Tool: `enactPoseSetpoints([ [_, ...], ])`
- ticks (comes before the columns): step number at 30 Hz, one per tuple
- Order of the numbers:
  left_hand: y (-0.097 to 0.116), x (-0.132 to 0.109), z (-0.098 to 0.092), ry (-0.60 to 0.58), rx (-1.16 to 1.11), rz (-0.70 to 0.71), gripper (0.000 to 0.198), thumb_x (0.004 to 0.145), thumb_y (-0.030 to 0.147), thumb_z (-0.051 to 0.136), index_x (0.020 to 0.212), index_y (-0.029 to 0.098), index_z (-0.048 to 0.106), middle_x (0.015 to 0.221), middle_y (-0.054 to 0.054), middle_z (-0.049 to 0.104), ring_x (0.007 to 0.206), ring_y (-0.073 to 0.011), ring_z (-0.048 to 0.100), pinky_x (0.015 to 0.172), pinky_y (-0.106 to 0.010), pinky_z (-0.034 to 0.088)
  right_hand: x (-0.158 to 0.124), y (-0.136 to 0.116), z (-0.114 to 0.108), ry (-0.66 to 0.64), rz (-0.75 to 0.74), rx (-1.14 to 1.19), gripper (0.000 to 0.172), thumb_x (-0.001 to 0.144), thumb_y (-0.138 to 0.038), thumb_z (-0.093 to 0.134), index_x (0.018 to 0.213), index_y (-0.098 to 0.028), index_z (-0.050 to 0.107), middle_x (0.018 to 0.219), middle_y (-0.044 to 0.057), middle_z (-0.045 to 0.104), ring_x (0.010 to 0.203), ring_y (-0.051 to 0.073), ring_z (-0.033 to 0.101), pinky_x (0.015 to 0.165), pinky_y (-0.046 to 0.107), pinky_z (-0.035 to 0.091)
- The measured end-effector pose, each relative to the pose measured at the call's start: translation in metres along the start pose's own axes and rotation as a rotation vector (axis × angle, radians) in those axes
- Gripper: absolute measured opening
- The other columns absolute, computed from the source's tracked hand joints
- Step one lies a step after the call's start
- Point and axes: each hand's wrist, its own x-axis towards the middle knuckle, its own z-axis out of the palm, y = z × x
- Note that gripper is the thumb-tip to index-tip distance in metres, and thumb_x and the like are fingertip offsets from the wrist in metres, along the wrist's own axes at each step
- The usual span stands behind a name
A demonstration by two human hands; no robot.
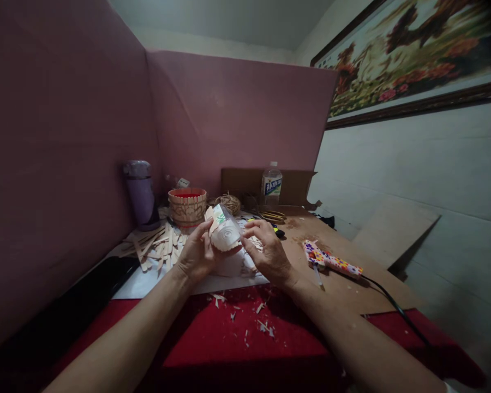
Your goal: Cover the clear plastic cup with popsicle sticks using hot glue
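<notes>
My left hand and my right hand both hold a small clear plastic cup tipped on its side, its ribbed bottom facing me. Short wooden sticks are stuck along the cup's upper left side. My left fingers curl round its left side and my right fingertips press on its right side. A pile of loose wooden craft sticks lies on white paper to the left of my hands.
A stick-covered red cup, a purple flask, a twine ball and a water bottle stand at the back. A flowered glue gun with a black cord lies right. Stick chips litter the red cloth. Pink boards wall the left and back.
</notes>
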Motion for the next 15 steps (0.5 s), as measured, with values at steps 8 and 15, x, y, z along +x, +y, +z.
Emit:
enactPoseSetpoints([
  [8, 0.001, -0.001, 0.006, 0.125, -0.072, 0.094, 0.031, 0.089, 0.027, 0.049, 0.115, 0.014, 0.06, 0.083, -0.006, 0.071, 0.079, -0.0209, 0.068, 0.086, -0.045, 0.054, 0.003, 0.003, -0.001, 0.09, 0.09, -0.057, 0.013, 0.085, -0.022, 0.049, 0.073, -0.021, 0.054, 0.098, 0.011, 0.061, 0.098, 0.025, 0.054, 0.091, 0.041, 0.042],
  [15, 0.002, 0.003, 0.001, 0.169, -0.026, 0.223, 0.028, 0.084, 0.024, 0.053, 0.11, 0.014, 0.06, 0.089, -0.008, 0.07, 0.078, -0.0221, 0.067, 0.076, -0.046, 0.056, 0.011, 0.021, -0.01, 0.425, 0.422, -0.098, 0.018, 0.081, -0.031, 0.04, 0.07, -0.022, 0.052, 0.087, 0.01, 0.064, 0.09, 0.025, 0.057, 0.087, 0.038, 0.042],
])
